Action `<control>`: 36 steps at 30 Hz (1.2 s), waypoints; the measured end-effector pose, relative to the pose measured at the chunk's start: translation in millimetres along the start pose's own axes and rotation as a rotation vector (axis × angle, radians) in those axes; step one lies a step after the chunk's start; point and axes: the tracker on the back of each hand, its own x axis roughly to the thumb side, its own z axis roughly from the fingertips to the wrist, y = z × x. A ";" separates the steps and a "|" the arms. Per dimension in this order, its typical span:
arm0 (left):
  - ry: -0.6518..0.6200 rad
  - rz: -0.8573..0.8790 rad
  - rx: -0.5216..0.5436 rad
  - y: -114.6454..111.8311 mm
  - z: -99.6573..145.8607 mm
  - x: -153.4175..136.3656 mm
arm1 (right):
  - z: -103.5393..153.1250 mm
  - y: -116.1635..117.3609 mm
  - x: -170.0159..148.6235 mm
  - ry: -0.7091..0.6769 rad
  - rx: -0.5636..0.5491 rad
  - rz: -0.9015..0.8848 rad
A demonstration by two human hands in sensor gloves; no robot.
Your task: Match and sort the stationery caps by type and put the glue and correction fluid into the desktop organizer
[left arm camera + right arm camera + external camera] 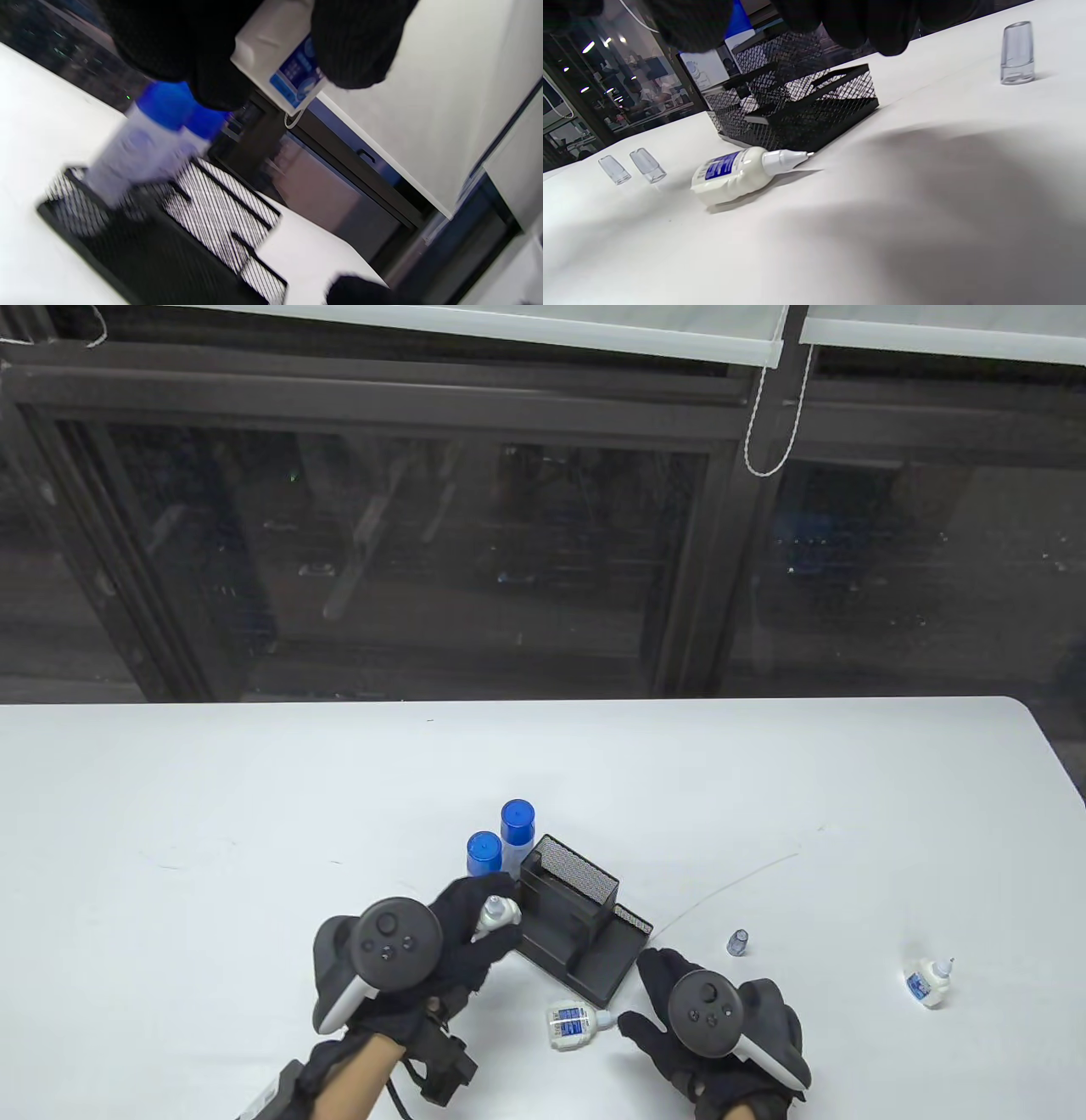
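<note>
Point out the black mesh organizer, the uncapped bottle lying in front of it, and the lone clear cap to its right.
Black mesh desktop organizer [570, 875], table view, tall back wall.
White correction-fluid bottle [729, 174], right wrist view, body.
Clear plastic cap [739, 942], table view, side.

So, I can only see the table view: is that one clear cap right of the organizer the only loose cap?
Observer: No. The right wrist view shows two more clear caps on the table, past the lying correction fluid bottle.
Operator: Is that lying bottle capped?
Observer: No. Seen up close, its white nozzle is bare and ends in a thin metal tip, pointing towards the mesh organizer.
Operator: And what is the left hand holding?
Observer: In the left wrist view, the left hand pinches a white bottle with a blue label.
</note>
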 end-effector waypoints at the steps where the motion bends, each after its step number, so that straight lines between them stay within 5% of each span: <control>1: -0.013 0.014 -0.012 -12.9 0.8 1.9 | 0.0 0.5 0.9 -0.003 0.006 0.003; 8: 0.020 0.060 -0.093 -67.9 -0.1 -7.1 | 0.2 -0.3 -1.0 -0.003 -0.005 -0.004; 14: 0.041 0.057 -0.103 -69.3 3.5 -15.5 | 6.8 -18.7 -16.1 -0.008 -0.053 -0.089; 24: 0.056 0.076 -0.081 -63.4 13.5 -24.3 | 25.9 -56.2 -71.3 0.172 -0.333 -0.275; 36: 0.040 0.068 -0.100 -67.7 14.3 -24.6 | -24.5 -11.8 -100.9 0.396 -0.188 -0.089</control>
